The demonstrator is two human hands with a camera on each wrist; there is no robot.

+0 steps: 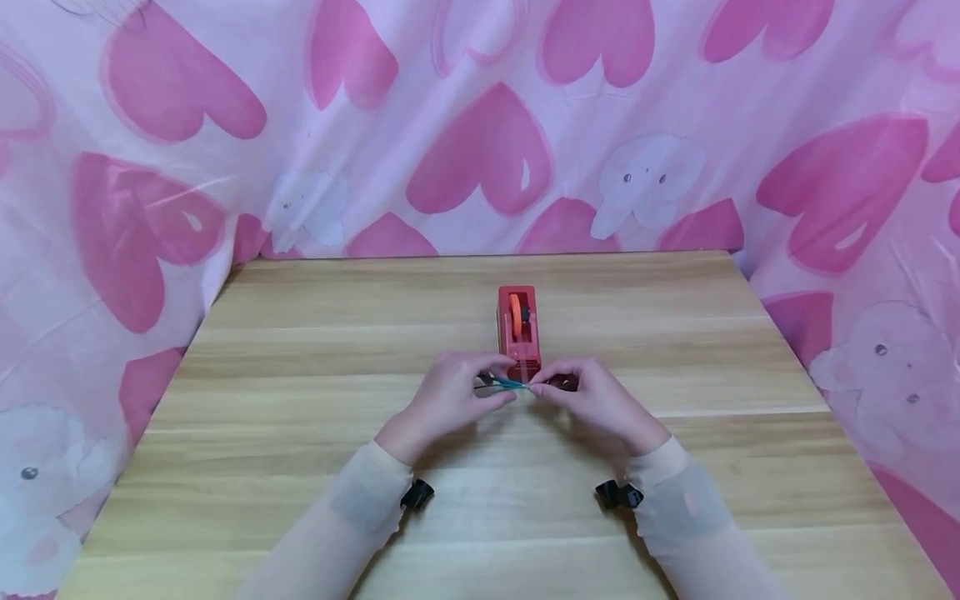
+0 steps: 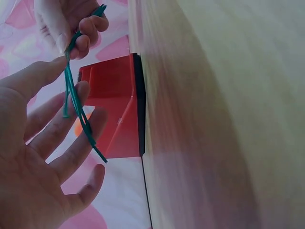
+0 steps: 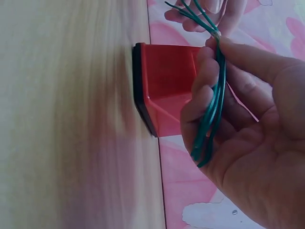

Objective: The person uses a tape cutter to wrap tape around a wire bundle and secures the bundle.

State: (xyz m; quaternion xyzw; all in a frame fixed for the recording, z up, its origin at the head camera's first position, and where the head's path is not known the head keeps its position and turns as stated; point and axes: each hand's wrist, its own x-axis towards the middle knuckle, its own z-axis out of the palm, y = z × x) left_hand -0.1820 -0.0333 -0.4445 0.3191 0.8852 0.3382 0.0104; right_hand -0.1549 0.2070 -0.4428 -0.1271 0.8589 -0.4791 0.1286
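Note:
A bundle of thin green strands (image 3: 209, 114) spans the space between the two hands, its loose ends spreading apart on the left side. My right hand (image 1: 588, 392) pinches the bundle near its middle, and the other half lies along the curled fingers. A small pale band (image 3: 217, 34) shows on the strands at that pinch. My left hand (image 2: 45, 138) has its fingers spread behind the loose ends, with the thumb tip right at the bundle. Just beyond both hands stands a red tape dispenser (image 1: 519, 321), holding an orange roll (image 1: 514, 315).
The wooden table (image 1: 300, 483) reaches back to a pink curtain (image 1: 480, 50) printed with hearts, which also hangs along both sides. A black wrist camera sits on each sleeve, the left one (image 1: 417, 495) and the right one (image 1: 618, 495).

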